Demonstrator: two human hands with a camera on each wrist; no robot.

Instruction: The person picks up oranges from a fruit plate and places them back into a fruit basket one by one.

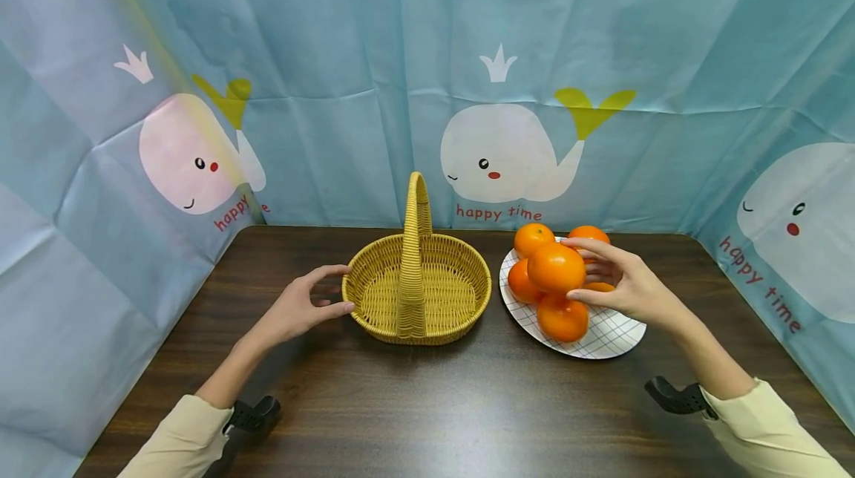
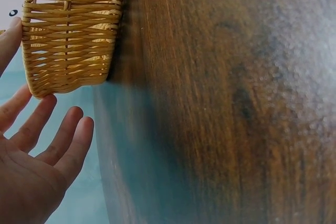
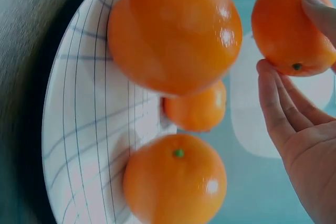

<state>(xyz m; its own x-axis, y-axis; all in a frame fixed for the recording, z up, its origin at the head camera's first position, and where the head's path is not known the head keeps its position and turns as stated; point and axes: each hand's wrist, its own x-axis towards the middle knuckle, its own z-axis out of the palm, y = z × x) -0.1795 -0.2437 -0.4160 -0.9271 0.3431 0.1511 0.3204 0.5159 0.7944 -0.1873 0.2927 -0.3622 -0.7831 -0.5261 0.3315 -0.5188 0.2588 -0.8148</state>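
Note:
A yellow woven basket with a tall arched handle stands on the table. My left hand is at its left end, thumb and fingers spread and touching the rim; in the left wrist view the fingertips meet the wicker end. Between thumb and fingers, my right hand pinches an orange, held above the white checked plate. Several other oranges lie on that plate, one of them at the front. The right wrist view shows the held orange raised apart from the others.
The dark wooden table stretches in front of the basket and plate. Behind and at both sides hangs a light blue curtain printed with whales. A black wrist strap sits on the right forearm, another on the left.

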